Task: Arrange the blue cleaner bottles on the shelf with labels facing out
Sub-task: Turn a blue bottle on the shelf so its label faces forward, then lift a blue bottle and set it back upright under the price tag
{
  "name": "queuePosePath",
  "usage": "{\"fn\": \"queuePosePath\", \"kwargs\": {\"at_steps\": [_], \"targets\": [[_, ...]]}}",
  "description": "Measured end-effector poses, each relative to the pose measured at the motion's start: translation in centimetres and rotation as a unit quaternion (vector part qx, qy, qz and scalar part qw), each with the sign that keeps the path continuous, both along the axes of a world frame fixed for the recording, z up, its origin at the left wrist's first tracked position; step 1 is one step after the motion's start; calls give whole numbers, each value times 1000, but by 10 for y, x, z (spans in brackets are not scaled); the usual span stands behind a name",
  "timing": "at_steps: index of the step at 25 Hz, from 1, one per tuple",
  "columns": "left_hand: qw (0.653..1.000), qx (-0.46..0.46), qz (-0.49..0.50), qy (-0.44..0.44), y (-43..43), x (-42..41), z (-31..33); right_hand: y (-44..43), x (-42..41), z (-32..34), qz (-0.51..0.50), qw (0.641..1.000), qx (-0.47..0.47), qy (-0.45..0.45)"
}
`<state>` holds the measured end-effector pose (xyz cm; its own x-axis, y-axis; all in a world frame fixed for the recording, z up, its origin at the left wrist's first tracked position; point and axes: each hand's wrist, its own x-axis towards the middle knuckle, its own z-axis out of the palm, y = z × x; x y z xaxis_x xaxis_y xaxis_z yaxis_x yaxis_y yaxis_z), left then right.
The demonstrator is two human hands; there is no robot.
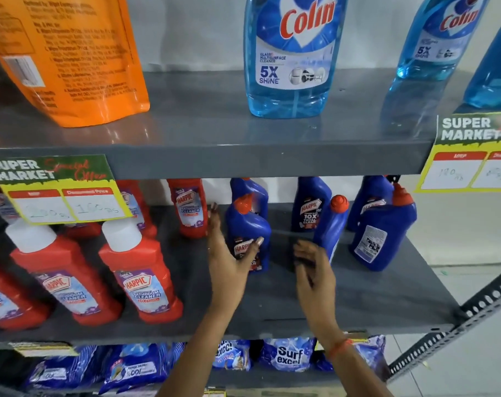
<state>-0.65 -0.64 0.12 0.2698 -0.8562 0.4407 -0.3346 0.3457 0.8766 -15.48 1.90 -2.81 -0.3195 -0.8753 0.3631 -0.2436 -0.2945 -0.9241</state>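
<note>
Two forearms enter from 6 o'clock and reach over the middle shelf (386,299). The left hand (229,262) is open, fingers (215,222) spread and extended toward 12 o'clock, thumb lying against the label of a blue Harpic bottle (248,239) that stands upright with its red cap at 12 o'clock and its label facing out. The right hand (312,267), blurred, has fingers apart and loosely curled; it lies just beside a second blue bottle (331,227), which is turned edge-on so that no label shows. Whether the hand touches this bottle cannot be told. An orange thread (339,348) circles the right wrist.

At 3 o'clock of the hands, a third blue bottle (384,236) shows its back label. Behind, toward 12 o'clock, stand further blue bottles; one (311,207) shows a front label reading "10X".

At 9 o'clock, red Harpic bathroom cleaner bottles (140,273) with white caps occupy the same shelf.

On the upper shelf (203,127), at 12 o'clock, stand clear Colin bottles (289,53) and an orange pouch (71,53). Price tags (60,190) hang from its front edge. On the lowest shelf, at 6 o'clock, lie Surf excel packets (289,355).
</note>
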Motion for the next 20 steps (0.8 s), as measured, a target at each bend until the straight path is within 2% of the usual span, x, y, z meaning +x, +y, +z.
{"fn": "queuePosePath", "kwargs": {"at_steps": [2, 4, 7, 9, 11, 14, 16, 17, 20], "targets": [[995, -99, 1, -29, 12, -28, 9, 16, -21, 0, -63, 997, -47, -10], [992, -116, -38, -44, 18, -60, 14, 13, -37, -3, -105, 993, -54, -31], [991, -7, -89, -99, 8, -104, 12, -7, -62, -20, -120, 990, 4, -69], [984, 85, -117, -106, -7, -125, 11, -20, -80, -34, -73, 993, 76, -50], [976, 145, -104, -128, -21, -137, 10, -31, -91, -45, -1, 990, 140, -31], [969, 159, -70, -174, -33, -145, 10, -40, -103, -46, 62, 977, 201, -21], [965, 160, -52, -203, -38, -145, 16, -42, -114, -41, 114, 963, 230, -78], [967, 166, -57, -184, -41, -142, 20, -42, -122, -40, 146, 951, 241, -127], [969, 181, -169, -7, -41, -126, 33, -41, -143, -33, 278, 890, 261, -250]]}}
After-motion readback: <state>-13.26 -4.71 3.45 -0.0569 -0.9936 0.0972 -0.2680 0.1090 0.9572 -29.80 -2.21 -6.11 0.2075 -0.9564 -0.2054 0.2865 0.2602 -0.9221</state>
